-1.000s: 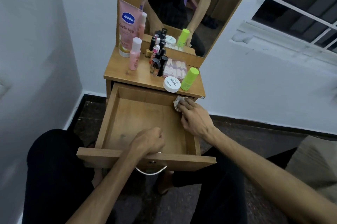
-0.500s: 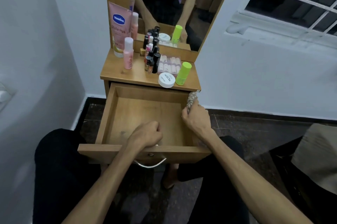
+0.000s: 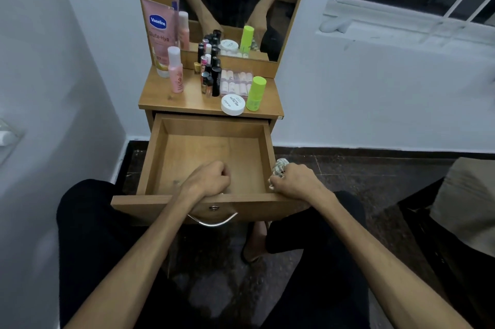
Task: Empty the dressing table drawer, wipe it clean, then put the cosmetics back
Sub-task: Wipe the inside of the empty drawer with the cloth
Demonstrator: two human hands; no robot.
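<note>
Both hands at empty wooden drawer (image 3: 211,157): my right hand (image 3: 296,181) fingers clutch crumpled cloth (image 3: 280,166) outside right wall; left hand (image 3: 209,181) fisted on front edge, nearer drawer floor.

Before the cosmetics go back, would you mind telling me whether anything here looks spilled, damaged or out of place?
Nothing stands out. The drawer is pulled out and bare inside, the cosmetics stand upright on the tabletop, and the right hand holds the cloth at the drawer's right wall.
</note>
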